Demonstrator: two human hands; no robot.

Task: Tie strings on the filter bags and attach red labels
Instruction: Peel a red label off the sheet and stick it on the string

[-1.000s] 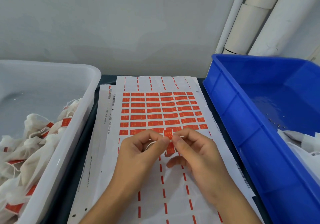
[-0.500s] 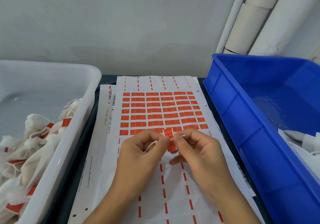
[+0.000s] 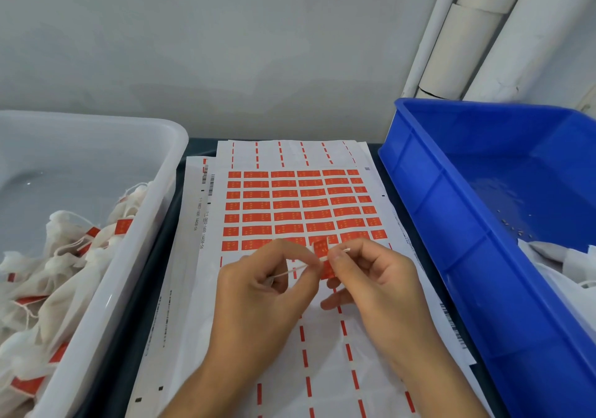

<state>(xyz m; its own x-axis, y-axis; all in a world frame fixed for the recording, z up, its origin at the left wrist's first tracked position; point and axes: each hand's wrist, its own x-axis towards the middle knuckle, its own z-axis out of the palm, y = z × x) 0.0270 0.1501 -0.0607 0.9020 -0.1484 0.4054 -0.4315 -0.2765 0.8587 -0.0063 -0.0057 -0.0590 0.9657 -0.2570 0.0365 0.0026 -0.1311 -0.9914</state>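
Observation:
A white sheet of red labels lies on the table in front of me. Above its lower half, my left hand and my right hand meet fingertip to fingertip. Between them runs a thin white string, with one red label wrapped across it. My left thumb and forefinger pinch the string and label; my right thumb and forefinger pinch the label's other side, the string's end poking out past them. The filter bag on this string is hidden under my hands.
A clear white tub at the left holds several white filter bags with red labels. A blue crate at the right holds white bags in its near corner. White pipes stand behind it.
The hands stay in the same spot. The fingertips have shifted slightly on the label and string, and the left hand's fingers have opened a little, showing more of the string.

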